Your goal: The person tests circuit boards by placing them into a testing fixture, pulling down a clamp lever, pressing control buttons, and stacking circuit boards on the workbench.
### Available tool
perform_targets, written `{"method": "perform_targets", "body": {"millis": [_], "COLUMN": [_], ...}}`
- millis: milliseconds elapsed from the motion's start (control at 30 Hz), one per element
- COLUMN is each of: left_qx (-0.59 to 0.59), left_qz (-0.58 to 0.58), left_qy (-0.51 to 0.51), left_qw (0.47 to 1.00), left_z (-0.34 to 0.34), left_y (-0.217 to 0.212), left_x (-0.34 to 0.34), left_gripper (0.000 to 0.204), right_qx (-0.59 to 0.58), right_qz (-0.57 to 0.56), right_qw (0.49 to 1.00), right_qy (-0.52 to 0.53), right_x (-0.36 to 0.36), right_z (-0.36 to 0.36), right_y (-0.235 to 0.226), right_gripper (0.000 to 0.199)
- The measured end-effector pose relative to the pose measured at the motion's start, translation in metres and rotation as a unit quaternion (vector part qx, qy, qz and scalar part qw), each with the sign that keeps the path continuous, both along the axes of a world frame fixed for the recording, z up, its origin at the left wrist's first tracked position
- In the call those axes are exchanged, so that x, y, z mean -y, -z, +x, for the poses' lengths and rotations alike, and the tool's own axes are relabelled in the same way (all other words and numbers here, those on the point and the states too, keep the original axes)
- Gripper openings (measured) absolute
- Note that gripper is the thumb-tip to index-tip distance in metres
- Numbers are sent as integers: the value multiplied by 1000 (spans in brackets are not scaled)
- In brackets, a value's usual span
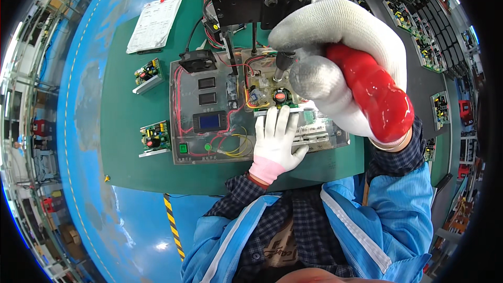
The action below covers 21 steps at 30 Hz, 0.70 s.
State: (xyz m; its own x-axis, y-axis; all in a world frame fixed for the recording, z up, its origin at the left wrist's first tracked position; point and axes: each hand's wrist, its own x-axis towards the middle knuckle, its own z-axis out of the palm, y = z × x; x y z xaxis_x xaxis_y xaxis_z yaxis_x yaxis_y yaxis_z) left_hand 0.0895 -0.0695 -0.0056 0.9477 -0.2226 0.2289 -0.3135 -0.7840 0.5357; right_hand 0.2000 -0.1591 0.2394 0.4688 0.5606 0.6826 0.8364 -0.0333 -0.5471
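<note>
- Gripping a ribbed, glossy red handle (380, 97), the gloved right hand (367, 29) is closed around it, fingers curled over one side and thumb along the other.
- Lying flat with its fingers together and thumb spread, the gloved left hand (276, 144) has nothing in its grasp; its fingertips reach the near edge of the circuit board (281, 96) in the fixture. Whether they press on it cannot be told.
- Just beside the right thumb, a black plunger (284, 62) with a metal tip points down over that board, which carries a round black component with a red label.
- Around it, red and yellow wires run across the test fixture (188, 155), a box with a see-through top.
- Left of the left hand, the fixture bears a blue-screened meter (209, 121), a square green switch (183, 148) and a round green button (208, 147); a black fan (198, 61) sits at its far left corner.
- Farther left, two loose circuit boards (154, 139) lie apart on the green table (126, 170), with a printed sheet (155, 23) beyond them.
- Off to the right, more boards (403, 18) stand in rows beside a black rack.
</note>
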Motion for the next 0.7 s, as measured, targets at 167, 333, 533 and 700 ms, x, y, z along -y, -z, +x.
{"method": "perform_targets", "body": {"millis": [167, 333, 533, 700], "left_qx": [4, 21, 75, 73], "left_qz": [7, 32, 72, 75], "left_qy": [-2, -12, -32, -30], "left_qw": [1000, 999, 994, 994], "left_z": [0, 1, 1, 2], "left_y": [-1, -5, -11, -13], "left_x": [1, 1, 2, 2], "left_gripper": [81, 82, 83, 83], "right_qx": [-8, -19, -46, -79], "right_qz": [5, 13, 35, 61], "right_qw": [1000, 1000, 998, 995], "right_qy": [-2, -5, -12, -22], "right_x": [-1, -1, -3, -4], "right_z": [1, 0, -1, -1], "right_y": [0, -1, -1, 1], "right_gripper": [34, 33, 31, 29]}}
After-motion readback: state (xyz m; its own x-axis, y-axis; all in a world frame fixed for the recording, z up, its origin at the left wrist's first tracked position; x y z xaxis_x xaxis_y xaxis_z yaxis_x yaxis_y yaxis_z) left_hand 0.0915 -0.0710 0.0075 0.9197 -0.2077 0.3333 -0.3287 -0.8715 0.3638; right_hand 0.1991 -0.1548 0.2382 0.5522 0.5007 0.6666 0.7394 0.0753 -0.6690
